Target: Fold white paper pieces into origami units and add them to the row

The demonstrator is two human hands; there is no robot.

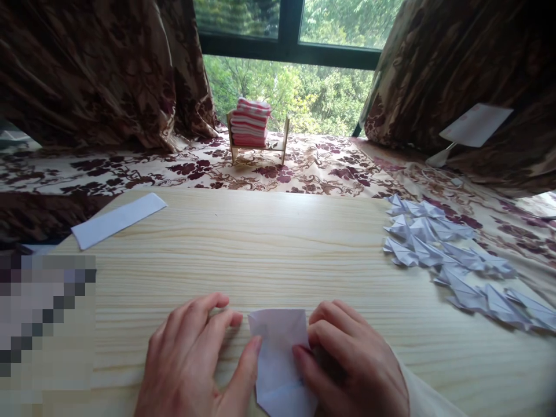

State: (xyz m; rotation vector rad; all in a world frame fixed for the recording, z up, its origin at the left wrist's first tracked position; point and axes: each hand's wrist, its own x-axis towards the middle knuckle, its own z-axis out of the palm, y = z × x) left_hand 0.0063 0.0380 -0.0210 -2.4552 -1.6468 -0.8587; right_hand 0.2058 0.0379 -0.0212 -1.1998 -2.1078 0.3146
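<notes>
A folded piece of white paper [280, 353] lies on the wooden table in front of me, its lower end cut off by the picture edge. Creases show at its top corners and across its lower part. At its left edge, my left hand [191, 353] is open, thumb tip touching the paper and the other fingers apart above the table. My right hand [351, 359] is closed at the paper's right edge, thumb on top and fingers curled beside it, pinching that edge.
Several folded white paper pieces [460, 260] stand in rows at the table's right. A flat white paper strip [119, 220] lies at the back left. Beyond the wooden table [260, 243], a small rack [284, 142] holds striped cloths [249, 124]. A blurred patch covers the left edge.
</notes>
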